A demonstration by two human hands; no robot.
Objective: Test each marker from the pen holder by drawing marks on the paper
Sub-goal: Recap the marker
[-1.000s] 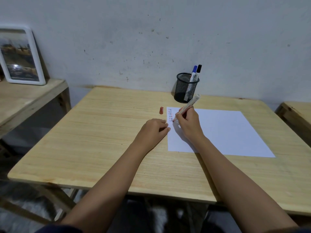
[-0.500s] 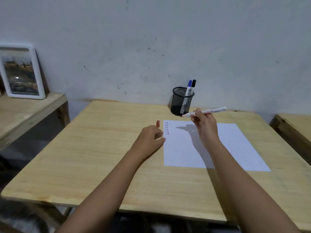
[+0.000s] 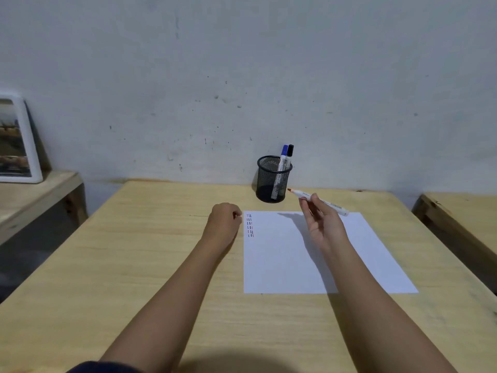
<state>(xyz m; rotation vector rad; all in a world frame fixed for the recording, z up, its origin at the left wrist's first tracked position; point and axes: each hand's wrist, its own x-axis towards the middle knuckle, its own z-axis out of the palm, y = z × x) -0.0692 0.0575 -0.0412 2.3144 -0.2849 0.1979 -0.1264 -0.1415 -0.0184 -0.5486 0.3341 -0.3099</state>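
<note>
A white sheet of paper lies on the wooden table, with several short red, blue and black dashes at its top left corner. My right hand holds an uncapped red-tipped marker above the paper, tip pointing left toward the black mesh pen holder. A blue marker and a black marker stand in the holder. My left hand rests on the table beside the paper's corner, fingers curled over the spot where the red cap lay; the cap itself is hidden.
A white picture frame leans on the wall on a lower wooden table at the left. Another wooden table stands close on the right. The wall runs right behind the pen holder.
My right hand lifted the marker off the paper and turned its tip up and left. My left hand slid forward and closed over the red cap. The view tilted upward.
</note>
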